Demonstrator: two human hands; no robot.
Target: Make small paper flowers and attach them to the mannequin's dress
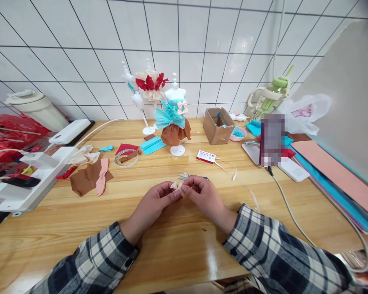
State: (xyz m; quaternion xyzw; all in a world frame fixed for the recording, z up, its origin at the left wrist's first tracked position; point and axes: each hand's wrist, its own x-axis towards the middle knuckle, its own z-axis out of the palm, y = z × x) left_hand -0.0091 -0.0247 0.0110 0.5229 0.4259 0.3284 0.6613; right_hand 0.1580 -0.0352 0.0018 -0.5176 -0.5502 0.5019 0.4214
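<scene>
A small cream paper bow (175,186) is pinched between my two hands above the middle of the table. My left hand (159,198) grips its left side with thumb and fingers, and my right hand (204,198) grips its right side. Just behind my fingers lie scissors (184,176), partly hidden by my right hand. Farther back stands a white mini dress form (175,96) wearing a blue and brown crepe paper dress (171,118) with pale bows. Beside it, other small forms carry a cream and red paper outfit (151,83).
Crepe paper scraps (86,179) and a tape roll (126,157) lie at left, near a white power strip (38,175). A cardboard box (218,126), a red-and-white packet (206,156), a phone (272,139) with a cable and paper sheets (340,175) are at right.
</scene>
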